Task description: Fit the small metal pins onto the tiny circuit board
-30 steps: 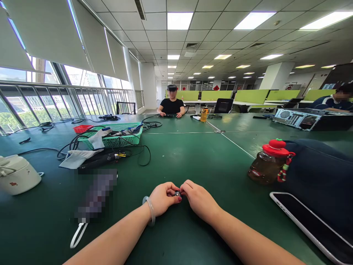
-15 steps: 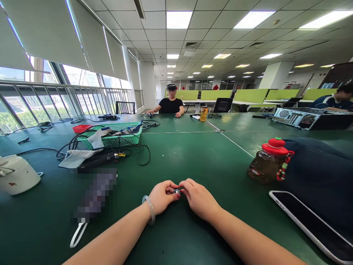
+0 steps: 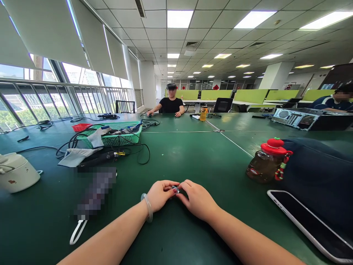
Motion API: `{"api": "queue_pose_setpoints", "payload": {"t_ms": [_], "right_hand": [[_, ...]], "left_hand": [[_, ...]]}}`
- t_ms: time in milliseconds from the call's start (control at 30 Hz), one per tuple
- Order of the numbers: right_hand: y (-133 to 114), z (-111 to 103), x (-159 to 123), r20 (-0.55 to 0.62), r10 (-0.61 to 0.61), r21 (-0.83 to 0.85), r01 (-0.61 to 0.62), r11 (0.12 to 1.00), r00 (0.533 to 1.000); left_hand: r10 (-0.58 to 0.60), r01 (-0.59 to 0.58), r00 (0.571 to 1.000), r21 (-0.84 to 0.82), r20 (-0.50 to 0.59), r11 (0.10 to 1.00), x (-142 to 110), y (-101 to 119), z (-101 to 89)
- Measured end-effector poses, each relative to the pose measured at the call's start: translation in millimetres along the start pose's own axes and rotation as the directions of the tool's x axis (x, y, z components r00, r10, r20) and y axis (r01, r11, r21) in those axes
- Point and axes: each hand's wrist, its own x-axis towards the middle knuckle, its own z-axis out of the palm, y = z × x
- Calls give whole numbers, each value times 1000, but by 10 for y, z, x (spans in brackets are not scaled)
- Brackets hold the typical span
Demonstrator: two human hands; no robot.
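Observation:
A small shiny silver-and-dark piece [image 3: 175, 189] is pinched between my two hands above the green table [image 3: 182, 154]; its exact kind is too small to make out. My left hand [image 3: 161, 195], with a pale bangle at the wrist, closes thumb and fingers on the piece from the left. From the right, my right hand [image 3: 197, 198] has its thumb and index finger at the piece's other side. The fingers hide part of it.
A pixelated long pouch [image 3: 96, 191] with a white strap lies left. Behind it are a green basket [image 3: 121, 138] with cables and a white device [image 3: 18, 173]. Right are a red-lidded bottle [image 3: 266, 162], a tablet [image 3: 309, 221] and a dark bag [image 3: 317, 173]. A person [image 3: 171, 105] sits opposite.
The small piece has turned a little between my fingers. My right thumb has come down against its near side, and both hands have shifted slightly left.

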Motion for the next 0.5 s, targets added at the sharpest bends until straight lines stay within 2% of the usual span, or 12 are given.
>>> {"api": "queue_pose_setpoints", "payload": {"t_ms": [167,300,367,433,467,500], "right_hand": [[-53,52,-7,-18,-45,-123,43,991,999],[-91,78,-17,-17,-73,-144,70,987,997],[-98,73,-25,-11,-82,-133,80,988,997],[-93,56,-36,-6,-79,-124,78,989,997],[-85,46,-41,-6,-72,-122,70,990,997],[-76,35,-45,-6,-59,-118,58,991,998]], "left_hand": [[-30,34,999,-202,24,979,-63,38,77],[-46,49,999,-190,21,980,-95,14,93],[-28,27,999,-83,-21,996,-93,-2,23],[8,10,992,141,-125,990,-89,1,-117],[36,26,983,324,-183,946,-89,11,-211],[75,68,965,520,-250,851,-92,24,-316]]}}
